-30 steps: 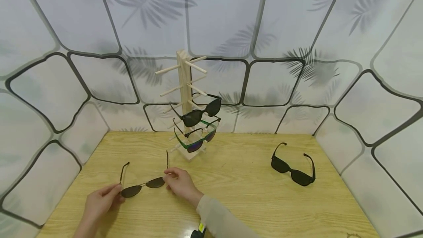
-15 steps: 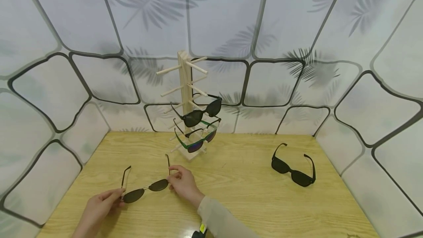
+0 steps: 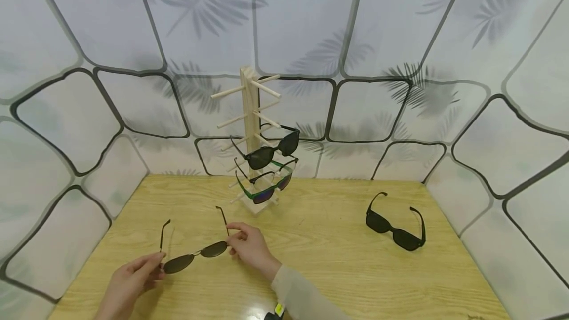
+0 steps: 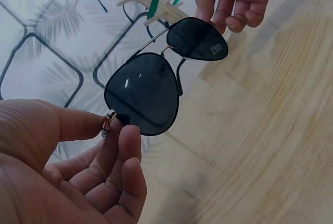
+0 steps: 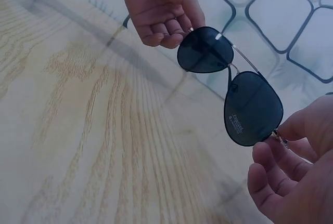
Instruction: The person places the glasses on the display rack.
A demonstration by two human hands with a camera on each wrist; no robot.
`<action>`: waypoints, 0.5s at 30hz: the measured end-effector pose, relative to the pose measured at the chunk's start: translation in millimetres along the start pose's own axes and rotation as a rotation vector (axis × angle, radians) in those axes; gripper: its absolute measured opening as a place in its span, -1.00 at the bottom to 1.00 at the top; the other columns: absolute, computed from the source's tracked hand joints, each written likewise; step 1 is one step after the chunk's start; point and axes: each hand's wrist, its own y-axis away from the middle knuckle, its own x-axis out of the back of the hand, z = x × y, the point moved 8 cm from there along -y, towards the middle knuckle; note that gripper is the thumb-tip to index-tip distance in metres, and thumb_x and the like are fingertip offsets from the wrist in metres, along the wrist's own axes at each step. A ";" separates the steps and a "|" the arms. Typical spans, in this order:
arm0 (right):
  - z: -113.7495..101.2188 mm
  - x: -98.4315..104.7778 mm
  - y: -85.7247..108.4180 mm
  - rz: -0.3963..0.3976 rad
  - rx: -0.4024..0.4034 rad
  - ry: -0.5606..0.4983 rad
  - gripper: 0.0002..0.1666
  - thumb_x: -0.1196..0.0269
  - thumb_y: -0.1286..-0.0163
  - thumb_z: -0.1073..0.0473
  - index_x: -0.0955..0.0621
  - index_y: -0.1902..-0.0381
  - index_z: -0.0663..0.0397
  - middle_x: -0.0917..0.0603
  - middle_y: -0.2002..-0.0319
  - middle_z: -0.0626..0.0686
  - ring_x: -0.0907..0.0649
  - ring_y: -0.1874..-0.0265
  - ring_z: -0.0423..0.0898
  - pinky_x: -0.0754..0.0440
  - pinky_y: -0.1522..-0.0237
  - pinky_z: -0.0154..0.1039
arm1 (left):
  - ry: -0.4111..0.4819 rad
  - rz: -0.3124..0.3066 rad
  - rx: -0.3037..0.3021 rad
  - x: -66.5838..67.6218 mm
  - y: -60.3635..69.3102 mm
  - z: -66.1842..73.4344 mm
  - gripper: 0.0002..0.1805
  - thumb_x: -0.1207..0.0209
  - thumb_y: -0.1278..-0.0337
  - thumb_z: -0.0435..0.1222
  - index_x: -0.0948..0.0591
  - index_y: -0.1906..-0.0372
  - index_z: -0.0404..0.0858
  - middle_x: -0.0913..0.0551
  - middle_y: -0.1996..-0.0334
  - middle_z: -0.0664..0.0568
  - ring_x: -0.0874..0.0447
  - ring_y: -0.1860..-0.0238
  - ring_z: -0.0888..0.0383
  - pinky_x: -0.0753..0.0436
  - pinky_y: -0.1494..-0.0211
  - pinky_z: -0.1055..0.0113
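Between my two hands is a pair of dark aviator sunglasses [image 3: 179, 263], its thin temples unfolded and pointing away from me. My left hand [image 3: 133, 280] pinches the hinge at the left end between thumb and fingers. At the right end my right hand [image 3: 252, 248] pinches the other hinge the same way. Both wrist views show the sunglasses [image 4: 143, 94] from the lens side, with small pale print on one lens [image 5: 254, 108]. In the left wrist view the left fingers [image 4: 130, 146] curl below the frame, beside the gold-coloured hinge.
Behind stands a wooden display rack [image 3: 250, 107] with pegs. It carries black sunglasses [image 3: 261, 157] above clear-lensed glasses [image 3: 265, 178] and green-framed sunglasses [image 3: 263, 195]. Another black pair of sunglasses [image 3: 404, 238] lies on the table [image 3: 346, 275] at right. A dark item with a yellow tag [image 3: 279, 309] shows at the front edge.
Since a second ago the held aviator sunglasses have shifted slightly right and toward me, and their tilt has changed. Both hands keep their grip. The rack and other glasses stay put.
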 end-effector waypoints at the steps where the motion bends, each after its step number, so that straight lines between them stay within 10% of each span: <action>1: -1.3 0.5 0.4 -0.004 0.002 -0.001 -0.56 -0.28 -0.50 0.31 -0.64 -0.31 0.22 -0.81 0.28 0.15 -0.64 0.54 -0.22 -0.48 0.59 -0.42 | 0.007 -0.004 0.000 -0.1 1.3 0.5 -0.62 -0.20 -0.55 -0.02 -0.74 -0.20 -0.15 -0.74 0.29 0.30 -0.77 0.23 0.30 -0.80 0.09 0.34; 11: -33.1 4.9 6.2 -0.035 0.078 0.005 -0.60 -0.27 -0.54 0.27 -0.69 -0.29 0.09 -0.80 0.22 0.22 -0.76 0.39 0.17 -0.62 0.46 -0.31 | 0.040 -0.028 -0.036 1.6 14.9 19.3 -0.84 -0.16 -0.58 0.00 -0.71 0.18 0.33 -0.70 0.31 0.37 -0.76 0.22 0.35 -0.77 0.08 0.37; 15: -46.4 8.9 10.0 -0.040 0.087 0.006 -0.62 -0.28 -0.55 0.24 -0.70 -0.27 0.07 -0.79 0.20 0.19 -0.71 0.45 -0.15 -0.63 0.43 -0.35 | 0.024 -0.050 -0.053 2.2 21.2 28.5 -0.88 -0.15 -0.58 0.03 -0.68 0.11 0.34 -0.69 0.26 0.37 -0.76 0.18 0.34 -0.77 0.04 0.35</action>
